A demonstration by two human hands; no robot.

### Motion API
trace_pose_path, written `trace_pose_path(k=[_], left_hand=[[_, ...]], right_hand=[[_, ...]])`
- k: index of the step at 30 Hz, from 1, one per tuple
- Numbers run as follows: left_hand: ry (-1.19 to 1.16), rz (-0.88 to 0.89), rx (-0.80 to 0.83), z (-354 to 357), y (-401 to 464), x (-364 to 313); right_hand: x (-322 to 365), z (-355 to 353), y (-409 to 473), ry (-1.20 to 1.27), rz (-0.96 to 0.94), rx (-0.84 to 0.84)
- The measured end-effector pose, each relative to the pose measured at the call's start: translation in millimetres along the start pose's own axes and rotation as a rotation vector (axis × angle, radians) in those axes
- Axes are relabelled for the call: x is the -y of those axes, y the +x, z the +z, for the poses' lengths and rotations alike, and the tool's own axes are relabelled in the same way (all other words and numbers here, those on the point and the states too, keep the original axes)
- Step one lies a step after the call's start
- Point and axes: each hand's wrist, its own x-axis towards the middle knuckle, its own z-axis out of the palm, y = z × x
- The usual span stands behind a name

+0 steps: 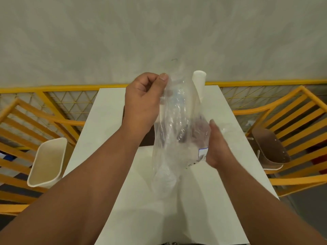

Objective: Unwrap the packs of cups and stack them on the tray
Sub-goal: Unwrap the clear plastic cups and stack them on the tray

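A clear plastic wrapper hangs in front of me over the white table. My left hand pinches its top edge between thumb and curled fingers. My right hand holds the wrapper's lower right side, fingers behind the film near a small printed label. Behind the wrapper a tall stack of white cups stands upright. A dark brown tray shows as a strip between my left forearm and the wrapper; most of it is hidden.
A cream bin stands left of the table. A brown-seated chair sits on the right. Yellow wooden chairs and a yellow mesh rail flank the table; a grey wall rises behind.
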Motion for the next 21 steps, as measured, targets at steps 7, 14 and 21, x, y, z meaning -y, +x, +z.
trace_pose_path(k=[7,14,21], left_hand=[[0.169,-0.136,0.226,17,45,-5],[0.115,-0.382,0.497,13,62,-21],[0.455,-0.15,0.486,7,79,-21]], right_hand=[[82,40,9,-0.256,-0.238,0.229],[115,40,21,-0.342,-0.468,0.005],[149,34,21,-0.382,-0.512,-0.043]])
